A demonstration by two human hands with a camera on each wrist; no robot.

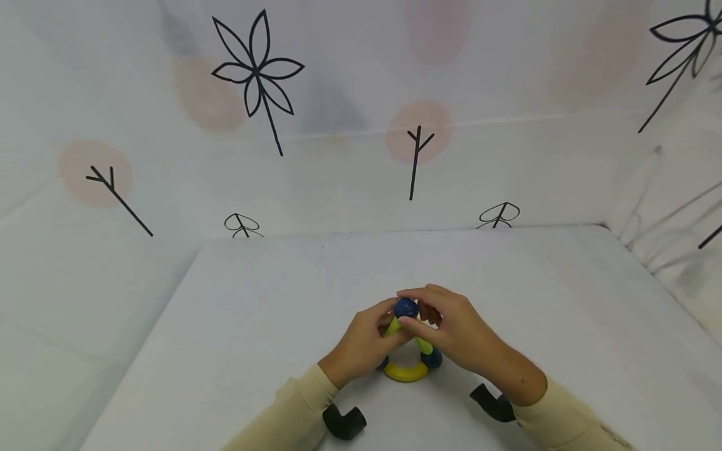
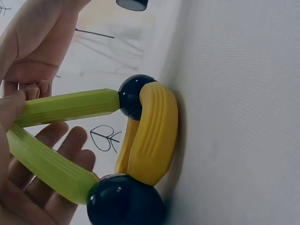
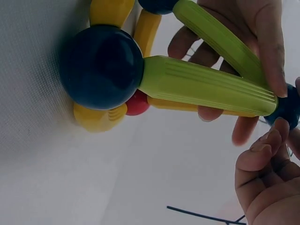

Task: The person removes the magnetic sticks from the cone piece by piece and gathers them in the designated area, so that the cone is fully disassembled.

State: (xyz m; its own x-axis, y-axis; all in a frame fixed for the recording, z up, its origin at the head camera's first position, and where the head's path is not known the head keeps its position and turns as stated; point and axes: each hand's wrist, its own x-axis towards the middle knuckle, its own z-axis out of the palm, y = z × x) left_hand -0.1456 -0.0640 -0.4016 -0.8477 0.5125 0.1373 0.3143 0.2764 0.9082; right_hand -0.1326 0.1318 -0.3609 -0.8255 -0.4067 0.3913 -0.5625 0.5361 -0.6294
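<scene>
In the head view my left hand and right hand meet at a toy frame of magnetic rods and balls standing on the table. Two green rods slope up to a blue ball at the top. My right thumb and fingers pinch this ball. Below it, my left hand holds the green rods close to their upper ends. The base shows another blue ball, a curved yellow rod and a red ball. A straight yellow rod rises behind, partly hidden by the fingers.
Near the left wrist is a dark elbow-shaped piece, and a similar dark piece is by the right wrist. The white table meets a cloth wall with plant drawings at its back edge.
</scene>
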